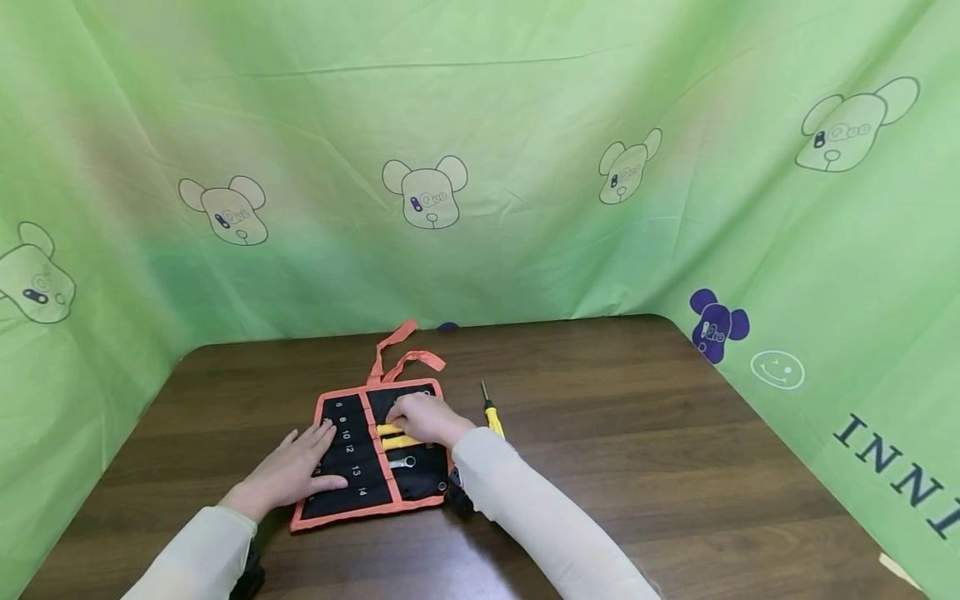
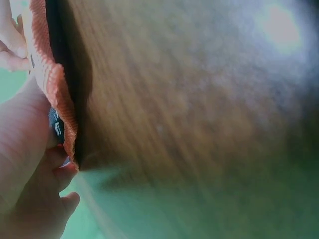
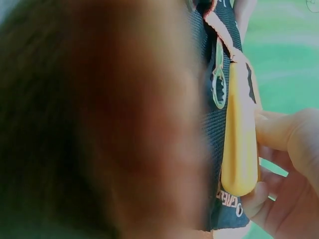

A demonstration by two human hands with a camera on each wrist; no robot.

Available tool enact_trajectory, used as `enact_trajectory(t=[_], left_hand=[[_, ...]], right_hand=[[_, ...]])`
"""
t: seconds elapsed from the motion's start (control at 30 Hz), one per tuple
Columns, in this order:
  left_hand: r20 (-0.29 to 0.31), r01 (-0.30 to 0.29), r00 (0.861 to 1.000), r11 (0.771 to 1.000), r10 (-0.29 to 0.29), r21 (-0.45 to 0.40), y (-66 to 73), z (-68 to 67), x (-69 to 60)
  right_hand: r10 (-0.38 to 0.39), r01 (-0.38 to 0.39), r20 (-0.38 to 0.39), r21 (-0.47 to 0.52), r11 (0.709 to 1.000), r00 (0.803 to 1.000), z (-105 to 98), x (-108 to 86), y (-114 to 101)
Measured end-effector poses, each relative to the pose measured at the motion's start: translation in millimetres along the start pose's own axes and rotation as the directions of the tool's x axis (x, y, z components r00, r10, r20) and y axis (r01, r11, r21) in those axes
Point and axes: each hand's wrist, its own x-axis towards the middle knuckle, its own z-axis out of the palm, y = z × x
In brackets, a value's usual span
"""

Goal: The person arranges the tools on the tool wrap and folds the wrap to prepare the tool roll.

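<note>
A black tool roll [image 1: 423,482] with coral edging lies unfolded on the table, its pockets numbered in white. My left hand [image 1: 296,467] rests on its left part with the fingers spread. Over the right part, my right hand [image 1: 426,417] has its fingers curled at an upper yellow handle, pinching it between thumb and fingers; its working end is hidden in the pocket. Just below sits another yellow handle [image 3: 240,144], tucked into the roll. A silver wrench [image 1: 405,462] shows its ring end beneath the handles.
A screwdriver [image 1: 491,412] with a yellow and black handle lies right of the roll, partly behind the right forearm. Coral tie straps [image 1: 397,350] stretch from the roll's far edge. A green printed cloth [image 1: 525,250] hangs around the brown wooden table [image 1: 637,433].
</note>
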Motion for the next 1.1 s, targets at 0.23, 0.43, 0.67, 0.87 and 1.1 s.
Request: enact_trajectory(t=[0.23, 0.43, 0.67, 0.87, 1.1], left_hand=[[-0.008, -0.012, 1.000, 1.000, 0.012, -0.007, 0.9, -0.2, -0.9], [-0.008, -0.017, 1.000, 1.000, 0.017, 0.000, 0.6, 1.9, 1.0], [-0.011, -0.019, 1.000, 1.000, 0.019, 0.000, 0.2, 1.9, 1.0], [-0.022, -0.025, 0.999, 1.000, 0.025, 0.000, 0.3, 1.5, -0.2], [-0.035, -0.034, 0.999, 0.999, 0.034, 0.002, 0.4, 1.0, -1.1]], right_hand=[[0.003, -0.004, 0.004, 0.015, 1.000, 1.000, 2, -0.1, 1], [0.028, -0.028, 0.004, 0.062, 0.998, 1.000, 2, -0.6, 5], [0.036, -0.035, -0.008, 0.138, 0.990, 0.999, -4, -3.4, 9], [0.039, -0.031, -0.046, 0.160, 0.987, 0.998, -21, -9.0, 9], [0.022, -0.003, -0.114, 0.162, 0.987, 0.993, -42, -15.4, 9]])
